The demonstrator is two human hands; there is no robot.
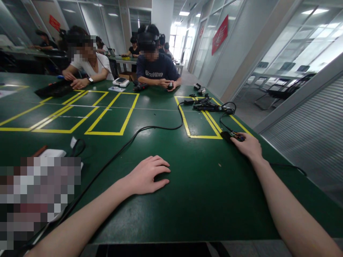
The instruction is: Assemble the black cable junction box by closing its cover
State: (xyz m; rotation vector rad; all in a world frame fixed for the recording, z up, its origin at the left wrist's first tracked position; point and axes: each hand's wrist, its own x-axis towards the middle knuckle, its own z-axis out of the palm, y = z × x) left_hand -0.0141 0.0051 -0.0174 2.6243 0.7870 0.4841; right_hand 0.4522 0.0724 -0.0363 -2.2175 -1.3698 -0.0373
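My left hand (pixel 150 175) rests on the green tabletop (pixel 193 207), fingers stretched forward and thumb apart, with nothing in it. My right hand (pixel 248 144) reaches toward the table's right side, its fingers closed at a small dark object with coloured bits (pixel 237 136). The fingers partly cover this object, so its kind is unclear. Just left of it lies a flat black piece (pixel 226 136). A thin cable runs from near there up to a pile of black devices (pixel 206 104).
Yellow tape rectangles (pixel 104 134) mark the table. A long black cable (pixel 139 130) crosses it. At left lie a blurred-out item (pixel 45 189) and a white device (pixel 53 153). Two people (pixel 158 67) sit opposite, near a black tray (pixel 55 88) and a power tool (pixel 139 87).
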